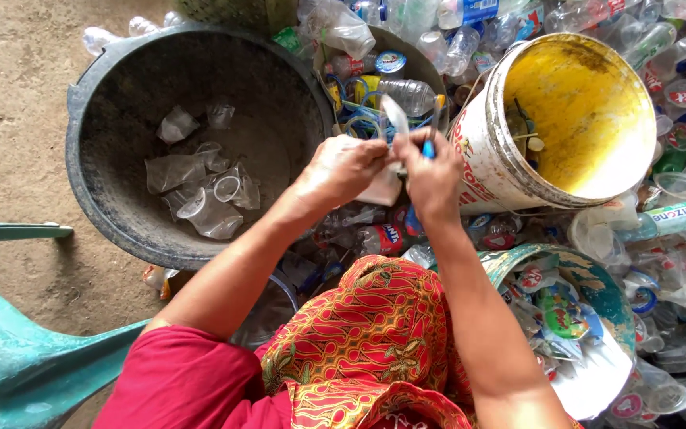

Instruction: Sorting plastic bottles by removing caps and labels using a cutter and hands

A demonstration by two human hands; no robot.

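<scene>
Clear plastic cup [383, 187]: pinched in the left hand [343, 168], fingers clamped on its rim, above the bottle pile.
Right hand [432, 176]: closed around a blue-handled blade [430, 135], tip up, touching the cup.
Black tub [113, 199]: left of the hands; holds crumpled clear cups [208, 199].
Yellow bucket [581, 111]: tilted, just right of the hands.
Bottle pile [676, 214]: surrounds the bucket.
</scene>
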